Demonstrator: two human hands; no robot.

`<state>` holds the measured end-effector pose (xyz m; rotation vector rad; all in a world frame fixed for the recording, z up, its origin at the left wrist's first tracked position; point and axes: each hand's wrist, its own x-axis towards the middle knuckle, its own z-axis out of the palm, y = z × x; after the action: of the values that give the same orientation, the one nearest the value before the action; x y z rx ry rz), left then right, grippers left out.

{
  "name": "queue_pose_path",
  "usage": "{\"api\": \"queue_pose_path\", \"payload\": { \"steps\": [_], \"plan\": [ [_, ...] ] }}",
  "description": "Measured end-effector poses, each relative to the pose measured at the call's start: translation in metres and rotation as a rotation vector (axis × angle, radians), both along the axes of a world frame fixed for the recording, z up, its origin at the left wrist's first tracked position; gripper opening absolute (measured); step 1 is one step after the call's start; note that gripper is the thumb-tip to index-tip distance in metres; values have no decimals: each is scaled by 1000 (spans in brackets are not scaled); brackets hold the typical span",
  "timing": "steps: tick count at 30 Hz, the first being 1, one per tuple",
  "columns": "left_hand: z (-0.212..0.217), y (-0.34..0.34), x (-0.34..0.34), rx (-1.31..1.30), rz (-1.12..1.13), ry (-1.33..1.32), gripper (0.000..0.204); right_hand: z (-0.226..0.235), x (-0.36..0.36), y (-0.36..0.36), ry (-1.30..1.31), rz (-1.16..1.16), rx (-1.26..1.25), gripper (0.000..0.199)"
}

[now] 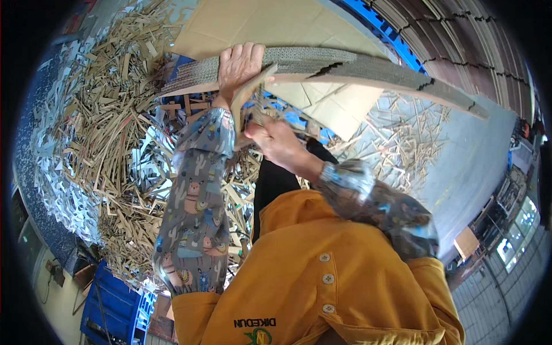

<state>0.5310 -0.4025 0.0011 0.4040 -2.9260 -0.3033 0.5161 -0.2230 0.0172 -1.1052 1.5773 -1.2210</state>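
Observation:
My left hand (pixel 238 64) grips the near edge of a thick stack of corrugated cardboard sheets (pixel 356 66) that stretches to the right. Just below it, my right hand (pixel 277 142) is closed on a narrow tan cardboard strip (pixel 248 95), which curves up against the stack's edge beside my left hand. Both forearms wear patterned sleeve covers over a yellow garment. The underside of the stack is hidden.
A big heap of cardboard strips and scraps (pixel 109 144) covers the floor at left and below the stack. Flat cardboard sheets (pixel 259 23) lie behind. A blue pallet (pixel 391 34) shows at upper right, a blue crate (pixel 109 305) at lower left, and grey floor (pixel 471 161) at right.

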Motion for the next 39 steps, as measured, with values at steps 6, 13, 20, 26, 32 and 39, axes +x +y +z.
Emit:
{"api": "queue_pose_path", "payload": {
  "steps": [6,13,20,26,32,39],
  "plan": [
    [-7,-4,12,-14,63,-35,71,49,-55,23,-269,-108,561,61],
    [-2,11,4,4,34,80,72,8,-189,29,1213,-212,68,36],
    [0,18,15,-113,-8,9,57,-20,-222,15,1221,-89,106,28],
    [15,19,27,179,-104,-9,64,-6,-236,7,1274,-98,-33,33],
    [-31,2,68,1355,-147,75,41,-16,-225,7,1179,-32,13,35],
    [36,-3,-44,117,-47,63,81,-10,-224,14,1005,4,147,43]
  ]
}}
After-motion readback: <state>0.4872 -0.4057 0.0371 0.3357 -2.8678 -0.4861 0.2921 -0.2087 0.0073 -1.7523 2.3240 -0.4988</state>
